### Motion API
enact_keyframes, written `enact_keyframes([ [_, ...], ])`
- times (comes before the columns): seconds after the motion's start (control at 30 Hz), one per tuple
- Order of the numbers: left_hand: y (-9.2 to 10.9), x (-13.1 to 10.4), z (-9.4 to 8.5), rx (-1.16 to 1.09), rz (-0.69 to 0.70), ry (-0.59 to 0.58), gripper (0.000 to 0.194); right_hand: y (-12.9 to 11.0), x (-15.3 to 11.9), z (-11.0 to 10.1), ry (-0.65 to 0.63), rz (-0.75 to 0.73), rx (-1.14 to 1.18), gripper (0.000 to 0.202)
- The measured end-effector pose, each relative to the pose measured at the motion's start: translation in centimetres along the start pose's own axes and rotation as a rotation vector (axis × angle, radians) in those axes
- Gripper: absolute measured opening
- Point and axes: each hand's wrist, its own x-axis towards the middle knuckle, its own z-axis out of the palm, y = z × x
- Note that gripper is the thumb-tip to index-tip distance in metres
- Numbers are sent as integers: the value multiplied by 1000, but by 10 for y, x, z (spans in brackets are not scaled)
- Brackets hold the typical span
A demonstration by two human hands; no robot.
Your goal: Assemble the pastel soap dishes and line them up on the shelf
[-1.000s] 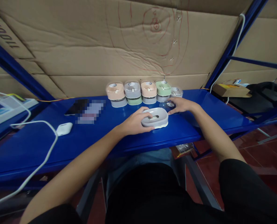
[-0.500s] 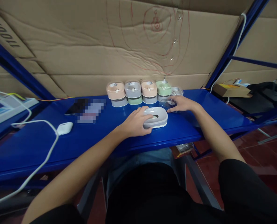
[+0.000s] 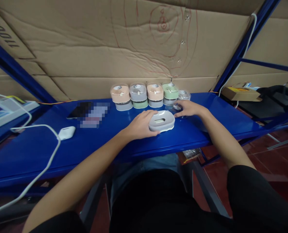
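My left hand (image 3: 142,125) is wrapped around the left end of a grey oval soap box (image 3: 166,119), its thumb on the near side and its fingers on the far rim. The box sits uncovered on the table, with a dark slot in its inner tray and a white lower edge. A clear plastic lid (image 3: 170,109) lies just behind and to the right of it. My right hand (image 3: 189,108) has its fingers closed on that lid's right side; part of the lid is hidden behind the hand.
Behind stand stacked soap boxes in peach (image 3: 121,94), grey (image 3: 138,93) and green (image 3: 171,91). On the blue table (image 3: 105,142), to the left, lie a white earbud case (image 3: 67,132), a dark phone-like slab (image 3: 79,110) and a white cable (image 3: 50,158). Cardboard (image 3: 85,38) lines the back.
My left fingers have lifted out of the tray to the box's rim, so the slot shows more fully. My right hand has stayed at the clear lid.
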Motion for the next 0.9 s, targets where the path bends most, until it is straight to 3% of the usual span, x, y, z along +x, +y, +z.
enact_keyframes([
  [0.6, -3, 4, 1, -121, -200, -32, 124, -3, 0, -1, 0, 11, -19, 94],
  [0.77, -10, 5, -2, -166, -200, -34, 126, -5, -2, -3, 61, 4, -9, 99],
  [0.9, -22, 7, -6, -234, -121, -59, 119, -10, -4, -2, 148, -14, 81, 100],
])
